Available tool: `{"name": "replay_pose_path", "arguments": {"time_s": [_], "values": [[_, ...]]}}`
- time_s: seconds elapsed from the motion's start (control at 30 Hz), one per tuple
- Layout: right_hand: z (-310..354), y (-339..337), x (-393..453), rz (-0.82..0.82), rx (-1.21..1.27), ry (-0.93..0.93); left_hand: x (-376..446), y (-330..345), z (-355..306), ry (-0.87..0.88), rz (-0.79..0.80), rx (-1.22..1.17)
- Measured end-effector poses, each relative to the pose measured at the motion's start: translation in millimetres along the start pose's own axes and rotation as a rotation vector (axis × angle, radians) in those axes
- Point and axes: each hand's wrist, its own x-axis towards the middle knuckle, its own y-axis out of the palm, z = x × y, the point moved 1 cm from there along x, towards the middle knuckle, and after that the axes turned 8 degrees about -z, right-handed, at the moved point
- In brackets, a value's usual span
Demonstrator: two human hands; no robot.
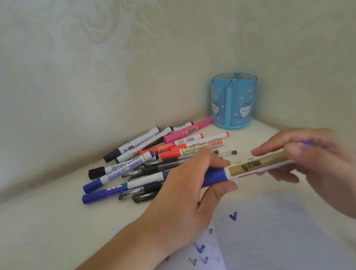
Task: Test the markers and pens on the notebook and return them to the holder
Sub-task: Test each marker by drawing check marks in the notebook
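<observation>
I hold a blue whiteboard marker [256,165] level above the open notebook [266,240]. My left hand [182,195] grips its blue cap end. My right hand [311,155] pinches the white barrel with the gold label. The notebook page bears several blue tick marks, with red ones at the bottom edge. A pile of markers and pens [153,162] lies on the table behind my left hand. The blue pen holder [234,100] stands empty at the back right corner.
The white table surface [46,225] meets a pale patterned wall on the left and at the back. The pile holds blue, black, red and pink markers and several clear black pens.
</observation>
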Motion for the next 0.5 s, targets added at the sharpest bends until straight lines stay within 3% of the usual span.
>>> {"name": "replay_pose_path", "arguments": {"time_s": [0.17, 0.37, 0.5], "values": [[-8, -7, 3, 0.054, -0.709, -0.24, -1, 2, 4, 0.044, 0.031, 0.132], [-13, -4, 1, 0.204, -0.789, -0.277, 0, 4, 3, 0.04, -0.009, 0.089], [-13, -20, 6, 0.034, -0.961, -0.167, -1, 5, 1, -0.037, 0.036, 0.196]]}}
